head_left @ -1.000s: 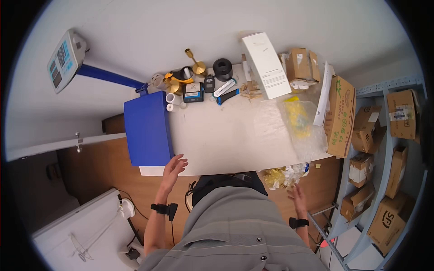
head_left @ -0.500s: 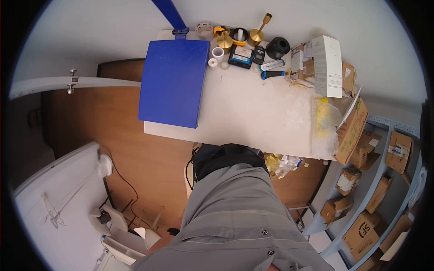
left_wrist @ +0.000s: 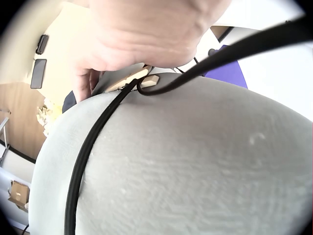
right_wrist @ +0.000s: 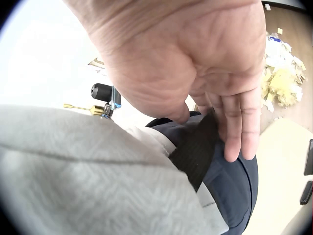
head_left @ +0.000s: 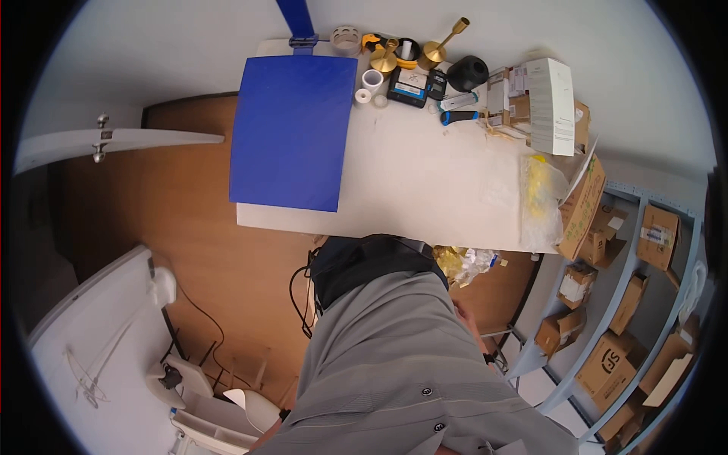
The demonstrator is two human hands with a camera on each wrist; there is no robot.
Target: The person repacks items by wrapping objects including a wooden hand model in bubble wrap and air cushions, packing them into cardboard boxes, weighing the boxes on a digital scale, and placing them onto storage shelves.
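In the left wrist view, my left hand (left_wrist: pixel 146 36) is beside the grey shirt (left_wrist: pixel 186 147), with its fingers pointing down and largely hidden. Pale wooden pieces (left_wrist: pixel 149 82) and a black cord (left_wrist: pixel 90 142) lie just below it. My right hand (right_wrist: pixel 195 58) is at the waist, over the dark trousers (right_wrist: pixel 230 186), and pinches a black strap (right_wrist: pixel 195 152) between thumb and fingers. From the head view, part of my right hand (head_left: pixel 465 315) shows beside the shirt, while my left hand is out of sight behind the body.
A blue platform (head_left: pixel 292 133) covers the left of the white table (head_left: pixel 425 182). Brass holders, a black device (head_left: pixel 408 87) and a blue-handled tool (head_left: pixel 459 117) stand along the back. Bubble wrap (head_left: pixel 540 205) and boxes are at the right, beside shelves (head_left: pixel 599 349).
Both hands have drawn back from the table's front edge to the body; the left has gone out of the head view. The head view has shifted, so the table appears higher.
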